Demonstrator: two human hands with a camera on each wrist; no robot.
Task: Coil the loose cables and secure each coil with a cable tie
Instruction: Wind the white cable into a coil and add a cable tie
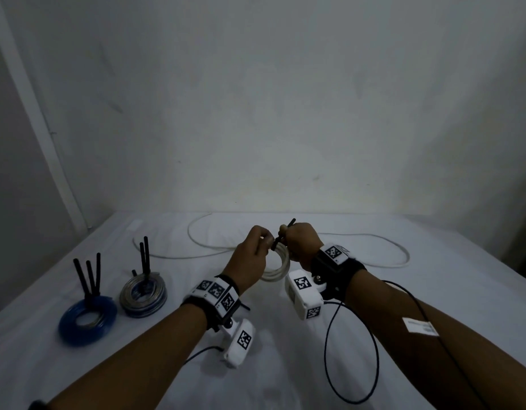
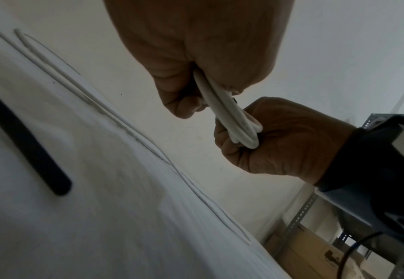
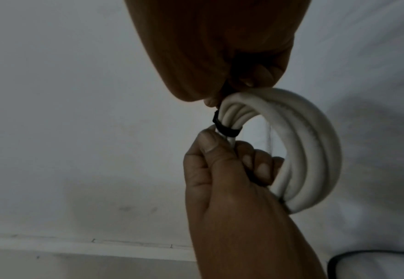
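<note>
With the left hand (image 1: pixel 251 261) pinching the raised white rubber cable coil (image 3: pixel 298 151) and the right hand (image 1: pixel 300 242) pulling the thin black plastic cable tie (image 3: pixel 225 130), uneven tension is risking slipping loops.

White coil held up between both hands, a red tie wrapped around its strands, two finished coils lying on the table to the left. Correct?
Not quite: the tie is black, not red, as the right wrist view shows. The rest holds: the left hand and right hand hold the white coil, and two finished coils lie left.
</note>
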